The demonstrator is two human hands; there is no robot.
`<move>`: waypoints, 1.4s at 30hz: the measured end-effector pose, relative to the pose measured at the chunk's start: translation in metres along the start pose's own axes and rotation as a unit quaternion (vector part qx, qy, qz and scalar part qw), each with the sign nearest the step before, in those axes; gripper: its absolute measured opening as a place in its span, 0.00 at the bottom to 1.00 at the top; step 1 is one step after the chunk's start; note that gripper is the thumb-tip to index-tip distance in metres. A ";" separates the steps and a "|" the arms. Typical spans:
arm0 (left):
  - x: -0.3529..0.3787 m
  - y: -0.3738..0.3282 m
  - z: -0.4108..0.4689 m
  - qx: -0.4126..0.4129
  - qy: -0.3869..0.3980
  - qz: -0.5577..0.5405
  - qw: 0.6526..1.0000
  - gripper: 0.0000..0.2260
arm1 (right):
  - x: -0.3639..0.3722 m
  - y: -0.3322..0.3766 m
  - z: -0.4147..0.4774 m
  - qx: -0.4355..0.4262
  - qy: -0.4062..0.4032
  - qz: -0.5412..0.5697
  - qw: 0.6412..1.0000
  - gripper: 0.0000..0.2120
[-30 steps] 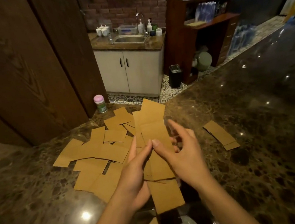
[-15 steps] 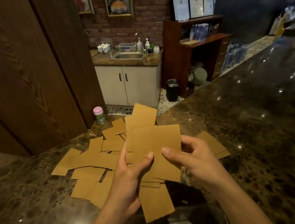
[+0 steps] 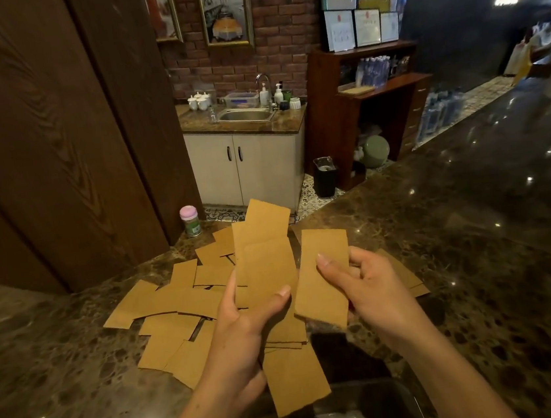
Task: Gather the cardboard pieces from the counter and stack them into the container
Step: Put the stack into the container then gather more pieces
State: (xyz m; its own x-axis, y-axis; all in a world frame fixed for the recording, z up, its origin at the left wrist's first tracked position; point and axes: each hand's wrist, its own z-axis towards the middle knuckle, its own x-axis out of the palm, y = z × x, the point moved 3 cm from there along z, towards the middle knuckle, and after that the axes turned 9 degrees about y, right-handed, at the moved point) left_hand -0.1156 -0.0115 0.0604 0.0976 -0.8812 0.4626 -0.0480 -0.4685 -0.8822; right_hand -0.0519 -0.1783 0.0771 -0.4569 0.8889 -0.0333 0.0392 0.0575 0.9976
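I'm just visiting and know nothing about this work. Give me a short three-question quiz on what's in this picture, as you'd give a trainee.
1. True or false: the right hand holds a single brown cardboard piece, apart from the fanned bundle of brown cardboard pieces in the left hand.
2. Where is the small pink-lidded green jar? A) in the sink B) at the far edge of the dark marble counter C) inside the container
3. Fill in: the clear plastic container sits ____ the hands, at the picture's bottom edge.

Key: 1 true; 2 B; 3 below
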 end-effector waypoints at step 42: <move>0.007 -0.009 -0.017 0.050 -0.046 -0.007 0.998 0.20 | 0.021 -0.003 -0.014 -0.063 0.053 0.077 0.994 0.12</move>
State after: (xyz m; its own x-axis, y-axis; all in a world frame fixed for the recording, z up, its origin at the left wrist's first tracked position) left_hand -0.1313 -0.0145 0.0734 0.1884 -0.8630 0.4687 0.0538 -0.4675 -0.8824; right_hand -0.0744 -0.1660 0.0741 -0.5452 0.8295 0.1212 0.0071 -0.1399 0.9901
